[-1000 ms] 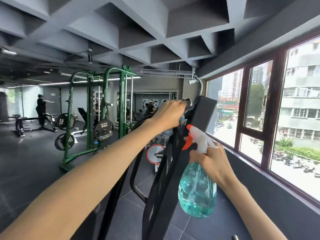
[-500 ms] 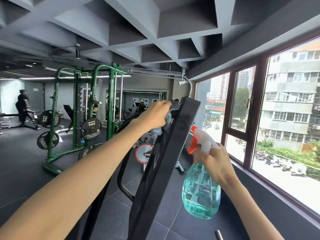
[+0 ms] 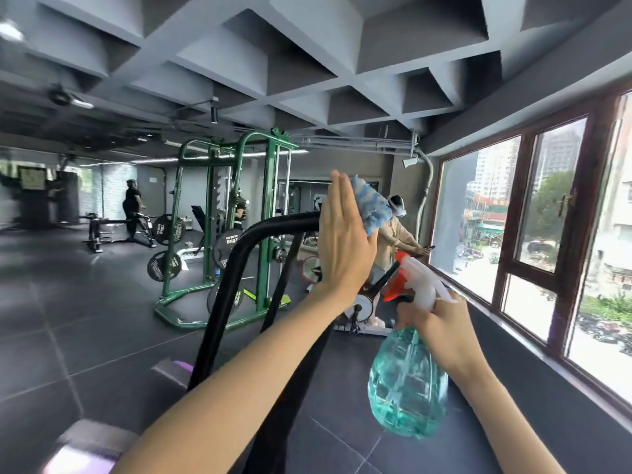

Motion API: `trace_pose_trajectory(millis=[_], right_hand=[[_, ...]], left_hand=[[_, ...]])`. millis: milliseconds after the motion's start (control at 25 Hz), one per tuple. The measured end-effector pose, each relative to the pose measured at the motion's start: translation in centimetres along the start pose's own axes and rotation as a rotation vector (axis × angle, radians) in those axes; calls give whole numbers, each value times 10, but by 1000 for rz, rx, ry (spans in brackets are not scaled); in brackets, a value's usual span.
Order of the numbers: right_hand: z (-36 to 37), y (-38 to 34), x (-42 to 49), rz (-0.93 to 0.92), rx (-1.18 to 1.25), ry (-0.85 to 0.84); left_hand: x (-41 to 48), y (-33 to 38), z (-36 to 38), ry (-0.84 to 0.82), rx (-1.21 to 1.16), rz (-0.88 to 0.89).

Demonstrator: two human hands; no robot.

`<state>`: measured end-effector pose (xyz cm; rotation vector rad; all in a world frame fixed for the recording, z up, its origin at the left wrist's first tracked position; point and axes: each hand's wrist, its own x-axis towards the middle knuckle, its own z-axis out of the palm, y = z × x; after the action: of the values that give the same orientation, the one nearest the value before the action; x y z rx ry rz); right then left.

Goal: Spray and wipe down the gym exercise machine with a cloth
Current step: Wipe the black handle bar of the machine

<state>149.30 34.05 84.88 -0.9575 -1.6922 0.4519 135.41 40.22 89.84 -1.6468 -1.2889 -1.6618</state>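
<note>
Behind the left hand, against its palm: the cloth, blue-white and bunched, sticking out past the fingertips and the hand's right edge. The hand is flat, fingers straight and pressed together, back of hand to camera; thumb hidden.

The machine's black bar arcs in from the left and ends at the hand's left edge. Can't tell whether cloth touches bar, the hand covers that spot. A second black strut drops below the wrist, its lower end behind the forearm.

Right hand, lower right of the left one and apart from it, is wrapped round the neck of the bottle. Teal body hangs below the fist, orange nozzle points left toward the strut. Finger on trigger: unclear.

Room: open floor left of the left arm, out to the green rack. Right of the right hand, the window wall runs near.

A person stands beyond the cloth, partly covered by it. Lower left of the arm there's a purple blur, unidentifiable, cut by the frame edge.
</note>
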Motion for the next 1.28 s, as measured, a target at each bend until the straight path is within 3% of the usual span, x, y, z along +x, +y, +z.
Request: trace_pose_trajectory(millis=[120, 200, 360, 600, 720, 880, 1040, 1280], right_hand=[[-11, 6, 2, -30, 29, -49], [-12, 14, 5, -72, 15, -56], [-10, 30, 7, -110, 56, -103], [-8, 41, 13, -64, 195, -153], [-7, 46, 10, -88, 178, -186], [-16, 58, 11, -63, 182, -230], [-20, 73, 14, -51, 152, -209], [-8, 83, 10, -10, 167, -266]], left_hand=[[-42, -24, 4, -22, 283, 211], [-68, -35, 4, -83, 328, 121], [-58, -6, 1, -186, 108, -275], [-13, 33, -15, -263, -282, -535], [-18, 28, -13, -135, -450, -553], [-16, 27, 15, 57, 25, -485], [-16, 20, 28, 305, 381, -242], [-93, -36, 28, 176, 532, -198]])
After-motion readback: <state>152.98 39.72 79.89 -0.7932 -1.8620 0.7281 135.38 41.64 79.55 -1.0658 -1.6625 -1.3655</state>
